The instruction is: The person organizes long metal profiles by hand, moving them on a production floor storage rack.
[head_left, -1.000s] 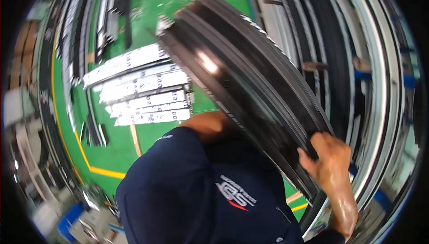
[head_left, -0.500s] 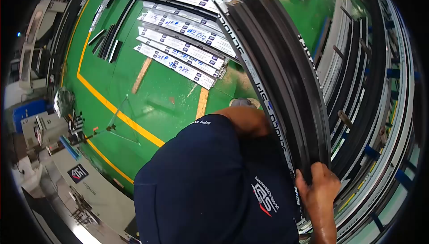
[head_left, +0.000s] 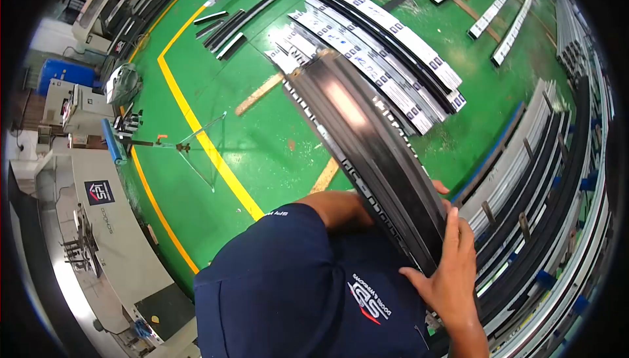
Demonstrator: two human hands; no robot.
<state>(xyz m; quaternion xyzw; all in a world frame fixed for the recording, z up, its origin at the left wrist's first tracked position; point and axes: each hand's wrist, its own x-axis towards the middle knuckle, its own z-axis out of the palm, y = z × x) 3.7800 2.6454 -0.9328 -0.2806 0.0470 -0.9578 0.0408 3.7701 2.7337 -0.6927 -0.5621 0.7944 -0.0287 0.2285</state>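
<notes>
A long dark aluminium profile (head_left: pixel 367 141) with printed film along its edges slants across my front, its far end toward the white-filmed profiles (head_left: pixel 367 37) on the floor. My left arm passes beneath it. Only the fingertips of my left hand (head_left: pixel 441 187) show, curled at the profile's right edge; the rest is hidden. Across the near part of the profile lies my right hand (head_left: pixel 452 273), thumb on one side and stretched fingers at the other, holding it.
A rack of long profiles (head_left: pixel 524 200) runs along my right. Wooden strips (head_left: pixel 259 94) lie on the green floor near a yellow line (head_left: pixel 209 151). At the left stand a grey machine (head_left: pixel 105 227) and a thin-legged stand (head_left: pixel 185 148).
My view has turned, and the floor profiles appear farther right. The held profile's far end sits lower in view. My right hand has spread its fingers, and my left fingertips have come into sight.
</notes>
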